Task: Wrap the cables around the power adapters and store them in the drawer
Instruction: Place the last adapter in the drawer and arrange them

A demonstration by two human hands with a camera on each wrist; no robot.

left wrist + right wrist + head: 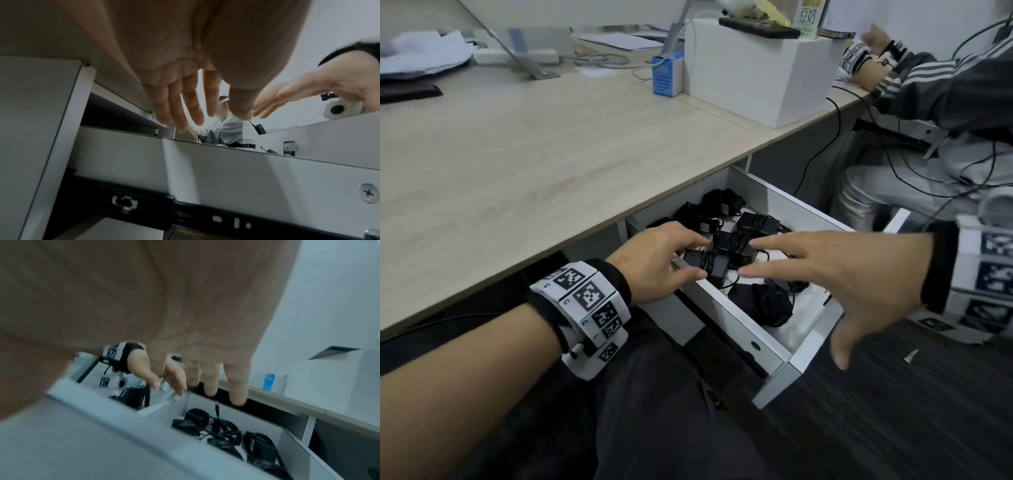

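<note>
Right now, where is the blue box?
In the head view, the blue box stands at the desk's far side, just left of the white box.

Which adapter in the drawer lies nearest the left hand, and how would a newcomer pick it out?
Start at the wooden desk, then drop to the open white drawer below its edge. Among the black cable-wrapped adapters inside, look between the two spread hands: the nearest adapter sits against the drawer's left wall, just beyond the left hand. Its glossy flat face is turned up, with cable wound across its middle.
</note>
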